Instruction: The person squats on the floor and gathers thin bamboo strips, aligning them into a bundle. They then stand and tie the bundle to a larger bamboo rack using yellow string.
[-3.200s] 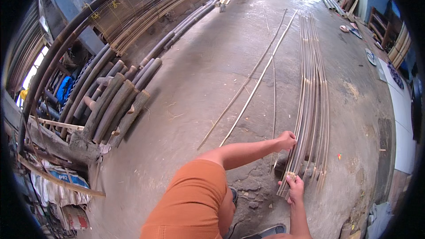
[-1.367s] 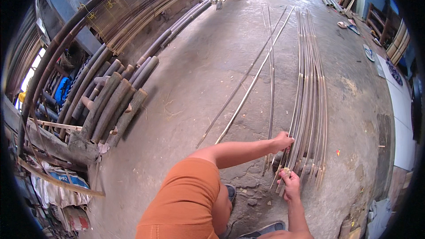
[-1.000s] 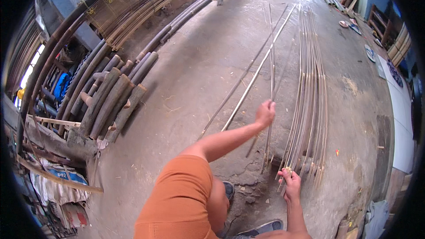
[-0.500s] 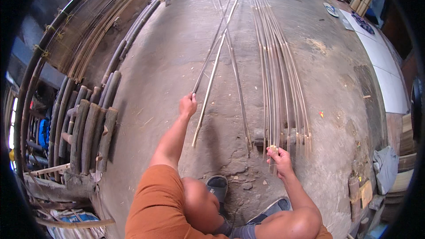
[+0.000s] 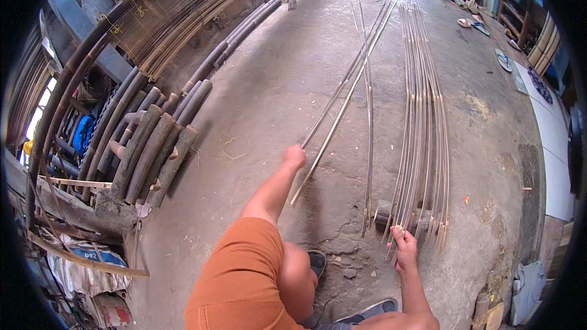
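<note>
Long, thin bamboo strips lie lengthwise on the floor ahead of me. My left hand point(image 5: 295, 156) is stretched forward, its fingers closed around the near end of a dark bamboo strip point(image 5: 331, 105). Just right of it lies a pale strip point(image 5: 323, 156), crossing the dark one farther off. Another dark strip point(image 5: 369, 146) lies between my hands. My right hand point(image 5: 403, 249), low and nearer to me, pinches near ends of strips from the spread bundle point(image 5: 422, 104) on the right; how many is unclear. A short round log point(image 5: 383, 213) lies under the bundle's near part.
Cut bamboo poles point(image 5: 151, 156) are stacked at left, below a curved-framed rack of strips point(image 5: 177, 21). Flip-flops point(image 5: 502, 60) lie at the far right beside white tiles point(image 5: 553, 168). A grey cloth point(image 5: 529, 290) is at lower right. The concrete near my feet is cracked point(image 5: 342, 256).
The view has swung left, so the scene sits farther right and lower. My left hand has shifted slightly closer to the pale strip. Both hands keep their hold.
</note>
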Tool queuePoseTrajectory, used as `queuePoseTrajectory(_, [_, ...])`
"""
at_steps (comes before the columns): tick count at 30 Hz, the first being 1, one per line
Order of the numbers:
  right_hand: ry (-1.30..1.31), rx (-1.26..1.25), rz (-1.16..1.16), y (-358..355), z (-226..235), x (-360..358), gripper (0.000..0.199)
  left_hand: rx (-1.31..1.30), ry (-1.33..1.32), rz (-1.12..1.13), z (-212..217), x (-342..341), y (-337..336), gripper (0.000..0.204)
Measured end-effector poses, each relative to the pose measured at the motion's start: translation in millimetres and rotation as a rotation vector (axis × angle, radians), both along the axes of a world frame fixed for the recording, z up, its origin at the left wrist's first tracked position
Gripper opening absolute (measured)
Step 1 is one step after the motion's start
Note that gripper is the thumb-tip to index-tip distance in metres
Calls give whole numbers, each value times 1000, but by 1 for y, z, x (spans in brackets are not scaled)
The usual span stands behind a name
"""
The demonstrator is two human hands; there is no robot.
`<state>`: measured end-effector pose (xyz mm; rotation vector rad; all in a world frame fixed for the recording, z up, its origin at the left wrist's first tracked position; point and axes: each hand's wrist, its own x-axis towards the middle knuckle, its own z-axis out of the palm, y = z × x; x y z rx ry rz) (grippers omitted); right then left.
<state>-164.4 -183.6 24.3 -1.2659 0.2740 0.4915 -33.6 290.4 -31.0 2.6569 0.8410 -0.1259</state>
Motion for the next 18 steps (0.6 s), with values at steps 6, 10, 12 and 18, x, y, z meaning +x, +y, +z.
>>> queuePoseTrajectory(6, [-33, 20, 2, 5, -9, 0, 21, -451, -85, -386, 30, 43, -154, 56])
queuePoseTrajectory(10, [10, 3, 24, 17, 4, -1, 18, -1199, 65, -277, 61, 47, -260, 52])
queuePoseTrajectory(12, [-1, 0, 3, 16, 12, -1, 19, -1123, 9, -275, 62, 42, -291, 44])
queuePoseTrajectory(18, [13, 1, 4, 5, 6, -7, 20, -1369, 108, -22, 55, 28, -306, 20])
